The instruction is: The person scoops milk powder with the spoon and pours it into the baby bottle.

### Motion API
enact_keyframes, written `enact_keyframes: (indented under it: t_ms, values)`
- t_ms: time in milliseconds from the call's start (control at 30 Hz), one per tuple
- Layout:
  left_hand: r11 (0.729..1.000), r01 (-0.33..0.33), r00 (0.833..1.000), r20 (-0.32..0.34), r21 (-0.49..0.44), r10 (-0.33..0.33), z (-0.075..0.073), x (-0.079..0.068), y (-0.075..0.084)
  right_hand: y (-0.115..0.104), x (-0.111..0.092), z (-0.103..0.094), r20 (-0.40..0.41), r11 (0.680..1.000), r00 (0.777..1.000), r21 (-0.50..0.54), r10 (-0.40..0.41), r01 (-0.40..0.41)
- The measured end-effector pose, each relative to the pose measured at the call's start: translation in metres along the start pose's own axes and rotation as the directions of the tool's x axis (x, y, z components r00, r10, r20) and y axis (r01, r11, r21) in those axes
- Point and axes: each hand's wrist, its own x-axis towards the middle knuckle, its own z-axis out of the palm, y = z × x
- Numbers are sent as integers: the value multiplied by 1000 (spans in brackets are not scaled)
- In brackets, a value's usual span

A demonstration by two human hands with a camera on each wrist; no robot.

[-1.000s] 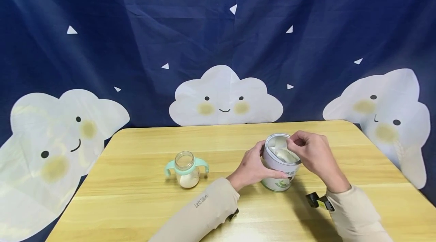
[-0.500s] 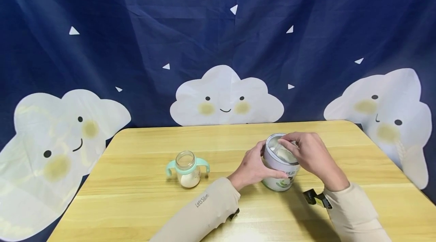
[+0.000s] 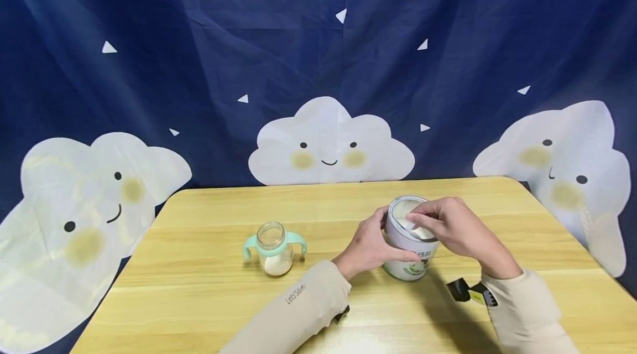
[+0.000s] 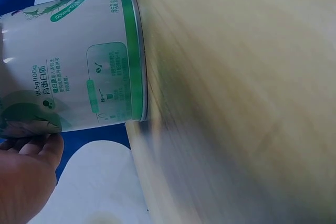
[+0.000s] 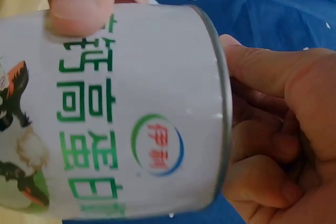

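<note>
A white milk powder can with green print stands on the table, its top uncovered and pale powder visible inside. My left hand grips the can's left side, thumb across the front; its fingers also show at the can's side in the left wrist view. At the can's mouth my right hand pinches the white end of a scoop, whose lower part is hidden inside the can. The right wrist view shows that hand's curled fingers just beyond the metal rim.
On the wooden table, left of the can, stands a lidless baby bottle with two mint handles and whitish contents. A dark blue curtain with smiling clouds hangs behind the table's far edge.
My right hand's fingertips have shifted left from the can's right rim to over its opening, then slightly down. The left hand and can have stayed in place.
</note>
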Motion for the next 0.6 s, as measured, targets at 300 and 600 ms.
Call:
enact_keyframes:
  t_ms: [300, 600]
  values:
    - [1000, -8, 1000, 2, -30, 8, 1, -2, -2, 19, -16, -13, -73, 938, 941, 144, 329, -317]
    - [999, -38, 999, -1, -29, 38, 2, 0, -1, 39, -25, -15, -96, 737, 832, 527, 546, -423]
